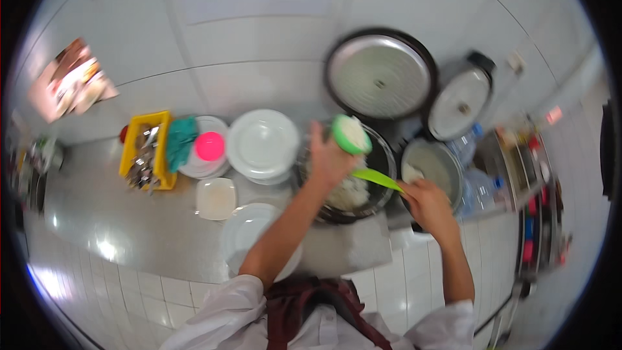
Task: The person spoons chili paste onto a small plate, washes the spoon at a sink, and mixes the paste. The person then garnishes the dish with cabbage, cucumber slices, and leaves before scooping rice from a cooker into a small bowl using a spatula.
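My left hand (330,158) holds a small green bowl (351,135) tilted on its side above a large rice cooker pot (384,155), with white rice in the bowl. In my right hand (427,201) is a lime-green rice paddle (376,178), its blade reaching over the pot just below the bowl. Cooked rice (349,193) lies in the pot, partly hidden by my left hand. A white plate (250,228) sits near the counter's front edge, partly under my left forearm. Behind it are a stack of white plates (263,143) and a small squarish white dish (216,198).
Left on the steel counter (97,204) stand a yellow basket (127,146) of cutlery, a teal cloth (182,143) and a pink bowl (209,146) on plates. A second pot (449,170) and plastic bottles (481,187) stand right. Two raised lids (381,75) lean behind.
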### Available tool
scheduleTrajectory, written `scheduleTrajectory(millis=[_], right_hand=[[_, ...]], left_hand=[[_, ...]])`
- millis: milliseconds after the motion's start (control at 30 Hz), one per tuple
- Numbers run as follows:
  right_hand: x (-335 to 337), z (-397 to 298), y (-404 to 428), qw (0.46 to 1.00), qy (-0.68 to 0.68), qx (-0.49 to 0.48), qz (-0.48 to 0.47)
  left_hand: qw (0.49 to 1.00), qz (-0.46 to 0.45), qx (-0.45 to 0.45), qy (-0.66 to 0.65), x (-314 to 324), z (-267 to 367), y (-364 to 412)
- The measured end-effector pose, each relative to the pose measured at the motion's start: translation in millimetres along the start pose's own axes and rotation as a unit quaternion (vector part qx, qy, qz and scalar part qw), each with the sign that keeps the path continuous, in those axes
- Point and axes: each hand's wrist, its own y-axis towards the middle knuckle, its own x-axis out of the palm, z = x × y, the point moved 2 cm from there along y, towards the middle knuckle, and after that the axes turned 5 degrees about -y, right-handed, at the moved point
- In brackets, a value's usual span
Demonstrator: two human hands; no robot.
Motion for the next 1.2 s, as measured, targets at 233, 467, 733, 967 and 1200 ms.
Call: scheduleTrajectory(millis=[233,467,733,967,1200], right_hand=[[2,70,-43,0.975,0.083,0.206,0.019],[25,-44,19,0.976,0.006,0.197,-0.088],[70,-36,11,0.954,-0.106,0.268,-0.077],[74,-8,3,0.894,-0.132,0.399,-0.155],[103,-19,64,0.912,-0.241,0.250,-0.219]], left_hand=[[0.991,-0.106,-0.075,-0.013,5,-28,-13],[0.986,-0.139,-0.088,0.010,23,51,-121],[0.991,-0.110,-0.070,-0.043,-36,174,-257],[0.994,-0.028,-0.079,-0.064,-75,245,-320],[0.990,0.072,-0.092,-0.076,-54,273,-345]])
